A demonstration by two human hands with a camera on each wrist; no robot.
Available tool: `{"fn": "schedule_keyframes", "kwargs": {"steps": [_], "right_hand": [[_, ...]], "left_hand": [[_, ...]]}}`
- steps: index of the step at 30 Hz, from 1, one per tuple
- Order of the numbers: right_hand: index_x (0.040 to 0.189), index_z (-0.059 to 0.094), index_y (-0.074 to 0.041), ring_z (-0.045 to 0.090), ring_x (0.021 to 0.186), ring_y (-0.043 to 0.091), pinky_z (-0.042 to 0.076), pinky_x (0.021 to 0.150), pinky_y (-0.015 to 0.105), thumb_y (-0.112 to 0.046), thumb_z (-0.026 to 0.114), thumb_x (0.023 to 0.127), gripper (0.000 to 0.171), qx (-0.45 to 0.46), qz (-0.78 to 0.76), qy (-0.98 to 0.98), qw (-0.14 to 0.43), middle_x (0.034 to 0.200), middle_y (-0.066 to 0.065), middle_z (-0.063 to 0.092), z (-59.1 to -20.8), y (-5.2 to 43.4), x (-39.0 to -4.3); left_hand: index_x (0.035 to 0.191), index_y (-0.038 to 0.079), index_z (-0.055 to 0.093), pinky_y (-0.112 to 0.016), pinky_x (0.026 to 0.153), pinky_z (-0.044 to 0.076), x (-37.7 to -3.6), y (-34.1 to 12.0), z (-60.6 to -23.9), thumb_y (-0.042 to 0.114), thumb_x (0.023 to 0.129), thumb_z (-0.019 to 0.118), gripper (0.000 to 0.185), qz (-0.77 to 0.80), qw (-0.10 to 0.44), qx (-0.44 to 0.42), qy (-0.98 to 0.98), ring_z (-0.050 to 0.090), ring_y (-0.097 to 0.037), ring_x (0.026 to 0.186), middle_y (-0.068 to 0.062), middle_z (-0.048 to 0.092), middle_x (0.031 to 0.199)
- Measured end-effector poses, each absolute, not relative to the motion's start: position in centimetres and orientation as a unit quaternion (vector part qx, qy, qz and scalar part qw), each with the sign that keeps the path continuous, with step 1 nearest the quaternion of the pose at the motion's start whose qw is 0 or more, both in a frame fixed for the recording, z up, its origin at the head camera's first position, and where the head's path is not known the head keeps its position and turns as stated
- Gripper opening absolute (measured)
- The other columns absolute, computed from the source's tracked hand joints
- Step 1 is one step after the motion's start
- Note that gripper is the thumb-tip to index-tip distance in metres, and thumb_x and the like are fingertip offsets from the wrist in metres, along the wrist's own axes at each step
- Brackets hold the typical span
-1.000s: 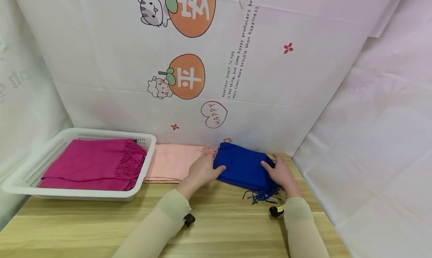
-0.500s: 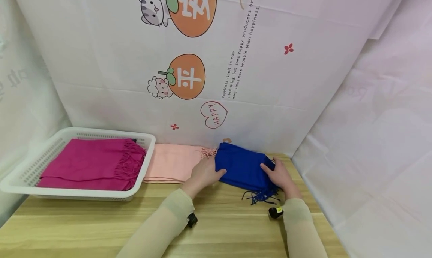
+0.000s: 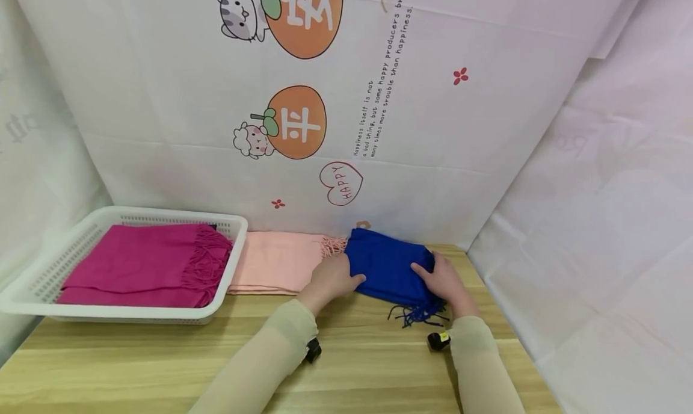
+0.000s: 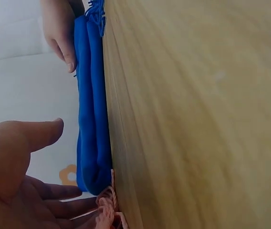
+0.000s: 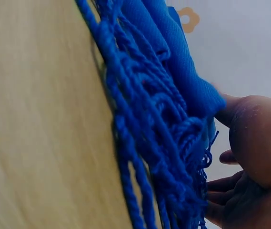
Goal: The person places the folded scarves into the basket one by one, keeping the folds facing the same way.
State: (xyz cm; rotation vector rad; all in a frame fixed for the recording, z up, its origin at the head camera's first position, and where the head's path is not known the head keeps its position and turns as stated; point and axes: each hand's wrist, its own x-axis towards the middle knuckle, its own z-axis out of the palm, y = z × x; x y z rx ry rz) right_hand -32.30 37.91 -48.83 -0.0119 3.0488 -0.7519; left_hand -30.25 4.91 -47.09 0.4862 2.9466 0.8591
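Note:
A folded blue scarf [image 3: 387, 263] lies on the table, its fringe spilling toward the front right. At its left edge is my left hand [image 3: 332, 277]; in the left wrist view this hand [image 4: 16, 171] has its thumb held apart and straight fingers reaching the scarf's folded end, beside pink fringe. My right hand [image 3: 444, 277] is at the scarf's right end, thumb over the top. From the right wrist, that hand [image 5: 256, 152] shows extended fingers alongside the blue fringe [image 5: 149, 129]. A folded pink scarf [image 3: 284, 257] lies to the left, its fringe meeting the blue one.
On the left of the wooden table [image 3: 368, 372] stands a white plastic basket [image 3: 240, 245] holding a folded magenta scarf [image 3: 135, 257]. A printed white cloth backdrop [image 3: 422, 131] rises right behind the scarves. White cloth also borders both sides.
My left hand has slid slightly right and toward me along the blue scarf's left edge. The right hand has shifted slightly left. The scarves stay about where they were.

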Motion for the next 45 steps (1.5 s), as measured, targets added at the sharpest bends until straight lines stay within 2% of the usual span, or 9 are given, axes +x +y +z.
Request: {"fn": "schedule_keyframes", "kwargs": {"steps": [3,8,12,22,32,36,41,45], "right_hand": [[0.169,0.018,0.016,0.029,0.156,0.063,0.03,0.126,0.072,-0.062,0.054,0.113,0.102,-0.008,-0.238,0.971,0.003,0.169,0.046,0.026,-48.8,37.5,-32.3],[0.169,0.02,0.015,0.032,0.156,0.062,0.031,0.126,0.071,-0.061,0.056,0.113,0.102,-0.004,-0.239,0.971,0.006,0.17,0.045,0.028,-48.5,37.1,-32.1],[0.168,0.024,0.016,0.036,0.154,0.061,0.035,0.125,0.07,-0.059,0.06,0.112,0.1,-0.004,-0.244,0.97,0.005,0.168,0.044,0.033,-48.3,36.8,-32.1],[0.164,0.03,0.018,0.042,0.15,0.062,0.039,0.121,0.071,-0.042,0.069,0.111,0.089,-0.012,-0.259,0.966,0.006,0.164,0.045,0.039,-48.3,36.3,-32.4],[0.163,0.031,0.021,0.042,0.151,0.06,0.039,0.123,0.069,-0.031,0.07,0.111,0.083,-0.018,-0.244,0.969,0.041,0.164,0.043,0.04,-48.2,36.5,-32.2],[0.162,0.031,0.021,0.042,0.151,0.061,0.038,0.122,0.069,-0.028,0.073,0.11,0.083,-0.028,-0.234,0.97,0.061,0.163,0.044,0.041,-47.5,36.8,-31.8],[0.158,0.036,0.024,0.046,0.146,0.063,0.044,0.118,0.069,-0.023,0.076,0.108,0.08,-0.047,-0.218,0.97,0.096,0.157,0.047,0.045,-46.3,37.0,-31.1],[0.157,0.037,0.024,0.049,0.143,0.063,0.047,0.115,0.068,-0.025,0.076,0.107,0.08,-0.051,-0.217,0.968,0.114,0.155,0.047,0.047,-45.7,37.2,-30.7]], "left_hand": [[0.123,0.003,0.076,-0.047,0.08,0.062,-30.3,5.1,-47.1,0.052,0.103,0.077,0.052,0.264,0.014,0.156,0.952,0.073,-0.027,0.097,-0.013,0.077,0.119],[0.125,0.002,0.076,-0.05,0.092,0.062,-30.3,5.3,-47.2,0.053,0.105,0.075,0.054,0.24,0.01,0.17,0.956,0.074,-0.033,0.109,-0.015,0.078,0.123],[0.126,0.002,0.076,-0.052,0.093,0.062,-30.2,5.5,-47.1,0.052,0.105,0.075,0.055,0.243,0.007,0.169,0.955,0.074,-0.035,0.11,-0.016,0.078,0.122],[0.122,0.004,0.078,-0.047,0.084,0.063,-29.7,5.8,-46.8,0.049,0.106,0.075,0.048,0.224,-0.002,0.169,0.96,0.076,-0.029,0.099,-0.012,0.079,0.112],[0.118,0.007,0.078,-0.044,0.073,0.061,-28.9,5.8,-46.4,0.046,0.107,0.076,0.041,0.205,0.0,0.169,0.964,0.073,-0.025,0.089,-0.008,0.077,0.102],[0.107,0.01,0.077,-0.044,0.071,0.061,-28.6,5.9,-46.5,0.047,0.107,0.075,0.038,0.192,-0.004,0.176,0.965,0.073,-0.025,0.085,-0.006,0.075,0.095],[0.086,0.015,0.07,-0.04,0.062,0.056,-27.9,5.7,-46.2,0.046,0.107,0.074,0.038,0.174,0.013,0.2,0.964,0.064,-0.018,0.07,-0.001,0.065,0.078],[0.082,0.016,0.068,-0.039,0.059,0.054,-27.4,5.6,-45.7,0.045,0.107,0.075,0.038,0.169,0.023,0.211,0.962,0.06,-0.017,0.067,0.001,0.06,0.073]]}}
